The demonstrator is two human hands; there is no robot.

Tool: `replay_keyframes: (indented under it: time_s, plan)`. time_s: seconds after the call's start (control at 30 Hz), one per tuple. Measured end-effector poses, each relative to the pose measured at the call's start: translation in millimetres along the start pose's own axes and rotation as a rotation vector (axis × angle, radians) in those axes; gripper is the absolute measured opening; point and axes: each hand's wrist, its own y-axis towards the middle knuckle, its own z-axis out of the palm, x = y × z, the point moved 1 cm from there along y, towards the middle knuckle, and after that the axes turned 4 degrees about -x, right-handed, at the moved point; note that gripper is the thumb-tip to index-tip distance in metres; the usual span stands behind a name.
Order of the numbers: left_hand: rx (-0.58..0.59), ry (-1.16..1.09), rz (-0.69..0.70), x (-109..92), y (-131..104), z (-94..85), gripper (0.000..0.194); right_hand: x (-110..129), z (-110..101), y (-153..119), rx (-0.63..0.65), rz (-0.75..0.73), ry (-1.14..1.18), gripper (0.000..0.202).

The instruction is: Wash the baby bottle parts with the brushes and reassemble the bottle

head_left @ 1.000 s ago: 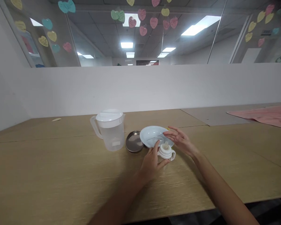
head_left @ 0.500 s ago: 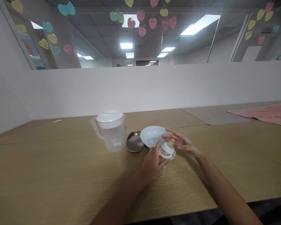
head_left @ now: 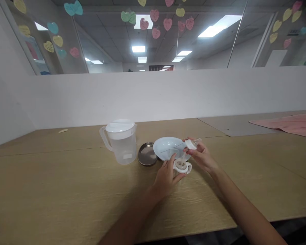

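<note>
A: How are the hands set?
B: The left hand (head_left: 163, 177) grips the uncapped bottle (head_left: 181, 165) before the bowl (head_left: 163, 143); the right hand (head_left: 202, 157) pinches the white cap (head_left: 190, 144), clear of the bottle.
A: And the step?
B: Opening, apparently; the next move calls for a steady bottle.

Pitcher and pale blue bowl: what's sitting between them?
A shallow metal dish lies between the pitcher and the pale blue bowl, as the head view shows.

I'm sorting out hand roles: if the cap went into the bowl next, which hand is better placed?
Probably the right hand: it holds the cap by the right side of the bowl, while the left hand is taken up gripping the uncapped bottle.
</note>
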Motion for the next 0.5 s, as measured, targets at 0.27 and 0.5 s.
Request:
replay_keyframes:
  time_s: [0.27,0.5]
  plan:
    - [0.015,-0.005,-0.016,2.1,-1.1,0.4,0.074,-12.2,-22.3,15.0,-0.249,-0.076,0.156,0.035]
    - [0.010,-0.002,0.001,1.7,-0.7,-0.2,0.073,-39.4,-33.7,24.7,-0.352,-0.024,0.116,0.046]
